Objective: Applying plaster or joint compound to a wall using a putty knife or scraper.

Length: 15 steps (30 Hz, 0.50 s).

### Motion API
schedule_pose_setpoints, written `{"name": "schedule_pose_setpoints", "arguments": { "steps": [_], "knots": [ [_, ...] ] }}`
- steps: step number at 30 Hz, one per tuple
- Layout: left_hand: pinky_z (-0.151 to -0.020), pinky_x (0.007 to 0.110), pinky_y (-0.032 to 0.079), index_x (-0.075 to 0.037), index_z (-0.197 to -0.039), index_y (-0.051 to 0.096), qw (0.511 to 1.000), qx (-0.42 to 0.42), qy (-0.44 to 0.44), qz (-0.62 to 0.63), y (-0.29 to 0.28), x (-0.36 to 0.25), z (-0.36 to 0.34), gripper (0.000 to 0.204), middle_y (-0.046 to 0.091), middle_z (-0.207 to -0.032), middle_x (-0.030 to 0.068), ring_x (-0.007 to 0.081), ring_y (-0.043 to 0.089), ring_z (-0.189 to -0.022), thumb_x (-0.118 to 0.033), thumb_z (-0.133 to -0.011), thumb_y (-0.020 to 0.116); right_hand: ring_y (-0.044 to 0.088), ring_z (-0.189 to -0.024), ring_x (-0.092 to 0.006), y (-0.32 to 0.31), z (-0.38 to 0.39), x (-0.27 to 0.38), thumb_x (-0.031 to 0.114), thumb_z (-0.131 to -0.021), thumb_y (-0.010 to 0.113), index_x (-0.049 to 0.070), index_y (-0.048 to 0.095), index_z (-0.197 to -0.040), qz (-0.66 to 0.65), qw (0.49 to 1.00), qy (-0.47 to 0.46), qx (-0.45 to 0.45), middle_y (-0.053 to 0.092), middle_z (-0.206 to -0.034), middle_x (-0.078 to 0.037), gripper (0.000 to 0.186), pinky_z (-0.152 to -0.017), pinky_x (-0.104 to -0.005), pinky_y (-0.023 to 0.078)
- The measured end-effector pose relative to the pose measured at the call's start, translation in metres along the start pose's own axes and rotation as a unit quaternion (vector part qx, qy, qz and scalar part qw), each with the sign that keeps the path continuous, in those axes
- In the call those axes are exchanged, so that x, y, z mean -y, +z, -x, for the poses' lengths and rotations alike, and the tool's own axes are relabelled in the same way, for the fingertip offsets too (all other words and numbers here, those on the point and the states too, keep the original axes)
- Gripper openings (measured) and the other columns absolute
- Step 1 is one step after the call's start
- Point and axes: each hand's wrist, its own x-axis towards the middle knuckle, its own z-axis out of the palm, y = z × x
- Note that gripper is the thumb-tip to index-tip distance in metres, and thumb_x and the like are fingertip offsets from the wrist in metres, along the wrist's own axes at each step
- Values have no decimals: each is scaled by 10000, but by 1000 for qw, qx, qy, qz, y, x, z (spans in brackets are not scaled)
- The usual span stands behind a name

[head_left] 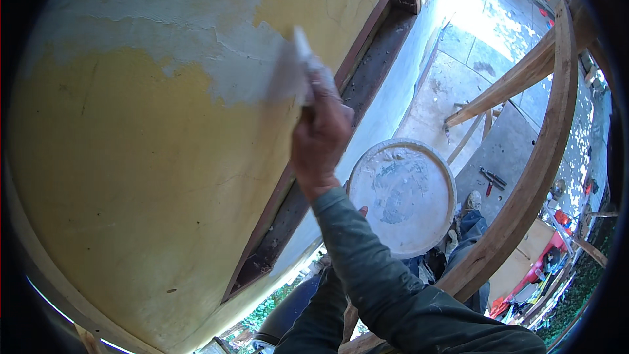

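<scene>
Right hand (321, 136) grips a blurred, whitish scraper (302, 46), left hand (363, 211) a round, pale, paste-smeared tray (429, 219).

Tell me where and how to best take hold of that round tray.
Probably grip the round tray by its rim, coming from the right: that curved edge looks free, while paste smears the middle and a digit of the left hand overlaps the left edge.
</scene>
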Motion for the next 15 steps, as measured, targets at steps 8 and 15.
{"name": "schedule_pose_setpoints", "arguments": {
  "steps": [8, 15],
  "knots": [
    [-1163, 384, 326, 26, -1518, 320, 981, 8, 122, 150, -12, -13, -7, 772, 461, -1473, 174, 275, 449, -1360, -43, -811, 623, 643, -1240, -279, -38, 100, 60, -5, -811, 649, 102, 701, -1221, -123, 965, -117, 201, 663, -1326, -153, 426, -862, -382, 427],
    [-1175, 377, 302, 16, -1534, 311, 998, -38, 47, -5, -11, -43, 20, 794, 420, -1511, 177, 267, 408, -1393, -49, -813, 636, 669, -883, -332, -17, 31, -2, -121, -805, 537, 51, 642, -1307, -20, 998, 49, 17, 711, -1150, -179, 540, -820, -383, 458]
  ]
}}
